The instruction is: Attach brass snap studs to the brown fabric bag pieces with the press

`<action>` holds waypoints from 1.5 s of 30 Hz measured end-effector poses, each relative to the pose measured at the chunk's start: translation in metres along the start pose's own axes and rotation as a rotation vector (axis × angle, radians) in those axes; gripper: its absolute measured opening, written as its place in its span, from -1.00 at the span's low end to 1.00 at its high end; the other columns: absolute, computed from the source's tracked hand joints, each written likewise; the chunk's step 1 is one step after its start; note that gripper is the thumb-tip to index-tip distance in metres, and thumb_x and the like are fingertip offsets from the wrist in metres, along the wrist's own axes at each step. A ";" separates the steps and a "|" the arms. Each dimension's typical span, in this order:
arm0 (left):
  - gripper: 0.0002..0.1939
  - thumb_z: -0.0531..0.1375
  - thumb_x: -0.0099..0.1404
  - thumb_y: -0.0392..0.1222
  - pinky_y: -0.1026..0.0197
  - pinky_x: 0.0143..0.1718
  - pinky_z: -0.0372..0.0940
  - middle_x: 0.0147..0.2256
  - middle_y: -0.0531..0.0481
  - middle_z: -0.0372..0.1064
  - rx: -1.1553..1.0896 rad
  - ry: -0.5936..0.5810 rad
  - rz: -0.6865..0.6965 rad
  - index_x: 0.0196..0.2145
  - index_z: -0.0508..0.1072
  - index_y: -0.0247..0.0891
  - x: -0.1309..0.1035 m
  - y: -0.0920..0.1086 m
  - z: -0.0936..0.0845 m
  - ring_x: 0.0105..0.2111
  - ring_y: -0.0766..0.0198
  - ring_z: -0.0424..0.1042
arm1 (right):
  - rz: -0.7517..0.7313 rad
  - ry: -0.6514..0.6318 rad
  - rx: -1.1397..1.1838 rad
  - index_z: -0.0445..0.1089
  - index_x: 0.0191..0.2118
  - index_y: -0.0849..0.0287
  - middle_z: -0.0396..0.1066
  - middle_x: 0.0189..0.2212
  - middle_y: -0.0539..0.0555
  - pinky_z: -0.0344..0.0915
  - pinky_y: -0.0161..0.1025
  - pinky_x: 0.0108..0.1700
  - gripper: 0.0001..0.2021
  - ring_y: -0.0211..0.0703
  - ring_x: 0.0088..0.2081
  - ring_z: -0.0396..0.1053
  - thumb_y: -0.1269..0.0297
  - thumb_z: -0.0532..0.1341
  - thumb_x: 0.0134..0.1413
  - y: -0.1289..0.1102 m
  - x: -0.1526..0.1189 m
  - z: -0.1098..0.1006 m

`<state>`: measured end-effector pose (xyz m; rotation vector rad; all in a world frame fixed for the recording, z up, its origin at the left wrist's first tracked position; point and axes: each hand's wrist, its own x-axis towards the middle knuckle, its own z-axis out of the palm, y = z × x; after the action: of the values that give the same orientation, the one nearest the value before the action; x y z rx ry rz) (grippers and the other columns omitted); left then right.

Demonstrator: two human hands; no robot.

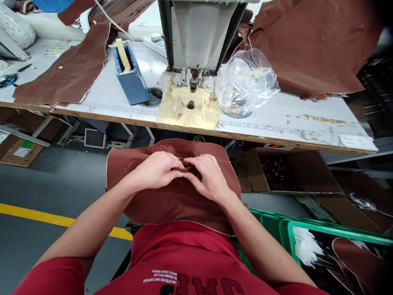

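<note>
A brown leather piece (172, 205) with pale edges lies across my lap, in front of the table. Near its middle, my left hand (158, 170) pinches a fold of the leather between thumb and fingers. Close beside it on the right, my right hand (208, 174) pinches the same fold, the fingertips of both hands almost meeting. A small shiny metal stud (180, 159) shows at the fingertips, and another tiny glint lies between the thumbs. Beyond the hands stands a press machine (194, 80) over a taped yellowish plate (172, 110).
On the white table (123, 110) are a blue tape dispenser (130, 78), a clear plastic bag (245, 80) and brown leather sheets (67, 71) at both sides. A cardboard box (313, 176) and a green crate (288, 237) stand at the right.
</note>
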<state>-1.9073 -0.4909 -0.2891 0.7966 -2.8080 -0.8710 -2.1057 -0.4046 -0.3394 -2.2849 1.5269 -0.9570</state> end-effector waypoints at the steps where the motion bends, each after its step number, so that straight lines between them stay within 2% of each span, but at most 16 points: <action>1: -0.77 0.14 0.41 -0.15 0.16 -0.24 0.23 -0.27 -0.02 0.58 0.073 0.033 0.023 -0.19 0.61 -0.18 -0.005 0.006 0.003 -0.27 0.18 0.48 | -0.035 -0.054 -0.020 0.40 -0.03 0.13 0.51 -0.15 0.11 0.23 -0.04 -0.01 -0.80 -0.06 -0.13 0.39 0.22 0.21 0.28 0.000 -0.002 -0.004; 3: -0.76 0.10 0.42 -0.22 0.11 -0.22 0.23 -0.28 -0.03 0.57 0.237 0.140 0.061 -0.22 0.59 -0.21 -0.016 0.016 0.012 -0.26 0.17 0.47 | -0.097 -0.071 -0.087 0.43 -0.15 0.14 0.52 -0.25 0.08 0.21 -0.09 -0.17 -0.89 -0.10 -0.24 0.36 0.27 0.19 0.29 -0.001 -0.008 -0.008; 5: -0.78 0.10 0.40 -0.28 0.08 -0.21 0.24 -0.28 -0.05 0.57 0.383 0.269 0.121 -0.21 0.56 -0.25 -0.026 0.024 0.020 -0.28 0.16 0.45 | -0.164 0.009 -0.151 0.44 -0.16 0.15 0.53 -0.29 0.07 0.16 -0.11 -0.26 -0.92 -0.13 -0.30 0.33 0.33 0.22 0.26 -0.004 -0.015 -0.010; 8: -0.83 0.15 0.34 -0.35 0.09 -0.30 0.22 -0.26 -0.06 0.59 0.496 0.428 0.267 -0.17 0.53 -0.30 -0.038 0.030 0.028 -0.34 0.19 0.44 | -0.256 0.153 -0.182 0.44 -0.10 0.15 0.57 -0.28 0.04 0.12 -0.13 -0.33 -0.82 -0.17 -0.35 0.32 0.41 0.28 0.16 -0.011 -0.026 -0.010; 10: -0.83 0.20 0.30 -0.39 0.10 -0.36 0.21 -0.24 -0.06 0.60 0.520 0.491 0.345 -0.15 0.52 -0.33 -0.043 0.031 0.029 -0.35 0.20 0.44 | -0.294 0.199 -0.185 0.44 -0.09 0.12 0.58 -0.29 0.00 0.12 -0.14 -0.35 -0.79 -0.19 -0.39 0.32 0.42 0.30 0.14 -0.015 -0.029 -0.011; 15: -0.79 0.23 0.26 -0.38 0.11 -0.41 0.19 -0.21 -0.05 0.62 0.541 0.500 0.413 -0.13 0.51 -0.34 -0.048 0.029 0.027 -0.35 0.21 0.45 | -0.323 0.208 -0.211 0.50 -0.17 0.00 0.59 -0.32 -0.08 0.12 -0.14 -0.36 -0.86 -0.24 -0.44 0.34 0.37 0.29 0.16 -0.018 -0.031 -0.013; 19: -0.80 0.19 0.28 -0.38 0.11 -0.43 0.18 -0.22 -0.06 0.61 0.525 0.496 0.444 -0.13 0.51 -0.34 -0.051 0.027 0.031 -0.36 0.22 0.45 | -0.332 0.198 -0.204 0.51 -0.18 0.01 0.59 -0.32 -0.06 0.10 -0.13 -0.37 -0.86 -0.24 -0.42 0.36 0.36 0.29 0.15 -0.019 -0.035 -0.010; 22: -0.79 0.12 0.33 -0.37 0.12 -0.42 0.19 -0.21 -0.05 0.61 0.508 0.468 0.428 -0.14 0.51 -0.30 -0.048 0.025 0.033 -0.38 0.24 0.45 | -0.251 0.085 -0.170 0.50 -0.17 0.02 0.58 -0.29 -0.03 0.09 -0.12 -0.34 -0.88 -0.20 -0.36 0.40 0.33 0.24 0.21 -0.020 -0.031 -0.012; 25: -0.81 0.10 0.38 -0.32 0.16 -0.30 0.28 -0.23 -0.02 0.59 0.334 0.355 0.209 -0.19 0.52 -0.25 -0.030 0.021 0.016 -0.32 0.24 0.50 | -0.055 -0.099 -0.082 0.49 -0.15 0.05 0.57 -0.25 0.02 0.16 -0.14 -0.25 -0.88 -0.13 -0.26 0.44 0.28 0.21 0.25 -0.017 -0.003 -0.030; 28: -0.86 0.21 0.34 -0.14 0.21 -0.26 0.34 -0.28 0.04 0.57 -0.100 0.213 -0.066 -0.20 0.51 -0.21 -0.002 0.018 -0.027 -0.29 0.23 0.53 | 0.079 -0.222 0.129 0.47 -0.06 0.05 0.56 -0.17 0.01 0.25 -0.19 -0.16 -0.78 -0.09 -0.18 0.46 0.25 0.28 0.17 -0.011 0.047 -0.063; 31: -0.76 0.31 0.23 -0.13 0.22 -0.27 0.39 -0.29 0.05 0.56 -0.540 0.108 -0.143 -0.17 0.46 -0.24 0.017 0.021 -0.072 -0.28 0.21 0.55 | 0.147 -0.302 0.451 0.48 -0.03 0.10 0.54 -0.13 0.02 0.34 -0.20 -0.11 -0.69 -0.08 -0.15 0.48 0.27 0.33 0.08 -0.010 0.089 -0.095; 33: -0.72 0.34 0.19 -0.18 0.21 -0.25 0.41 -0.27 0.03 0.56 -0.711 0.083 -0.153 -0.15 0.44 -0.25 0.018 0.026 -0.086 -0.26 0.21 0.55 | 0.233 -0.362 0.640 0.47 -0.02 0.13 0.54 -0.15 0.03 0.37 -0.21 -0.13 -0.67 -0.09 -0.16 0.48 0.27 0.34 0.05 -0.012 0.099 -0.105; 35: -0.69 0.35 0.17 -0.20 0.22 -0.25 0.41 -0.26 0.01 0.56 -0.798 0.083 -0.176 -0.13 0.44 -0.26 0.012 0.029 -0.084 -0.26 0.23 0.55 | 0.323 -0.423 0.769 0.45 -0.01 0.13 0.54 -0.19 0.03 0.39 -0.22 -0.17 -0.66 -0.12 -0.20 0.48 0.27 0.34 0.05 -0.014 0.096 -0.105; 38: -0.66 0.36 0.17 -0.21 0.24 -0.26 0.40 -0.26 -0.01 0.56 -0.851 0.093 -0.204 -0.10 0.43 -0.27 0.001 0.031 -0.067 -0.27 0.25 0.54 | 0.403 -0.450 0.887 0.42 -0.01 0.13 0.54 -0.23 0.02 0.39 -0.25 -0.17 -0.64 -0.17 -0.24 0.48 0.27 0.36 0.05 -0.019 0.081 -0.095; 41: -0.64 0.37 0.17 -0.19 0.25 -0.26 0.39 -0.25 -0.02 0.57 -0.883 0.123 -0.202 -0.10 0.43 -0.26 -0.007 0.031 -0.054 -0.27 0.25 0.55 | 0.443 -0.434 0.921 0.42 -0.01 0.14 0.53 -0.26 0.02 0.39 -0.26 -0.21 -0.62 -0.19 -0.29 0.47 0.26 0.38 0.02 -0.022 0.071 -0.087; 45: -0.67 0.37 0.19 -0.17 0.28 -0.27 0.37 -0.28 0.01 0.56 -0.884 0.146 -0.191 -0.11 0.43 -0.26 -0.011 0.029 -0.049 -0.30 0.28 0.54 | 0.460 -0.428 0.928 0.43 -0.02 0.14 0.52 -0.31 -0.01 0.36 -0.29 -0.26 -0.62 -0.22 -0.34 0.45 0.27 0.39 0.00 -0.025 0.069 -0.084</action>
<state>-1.8995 -0.4895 -0.2320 0.8954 -1.8989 -1.7818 -2.1237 -0.4420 -0.2357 -1.2944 1.0228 -0.7421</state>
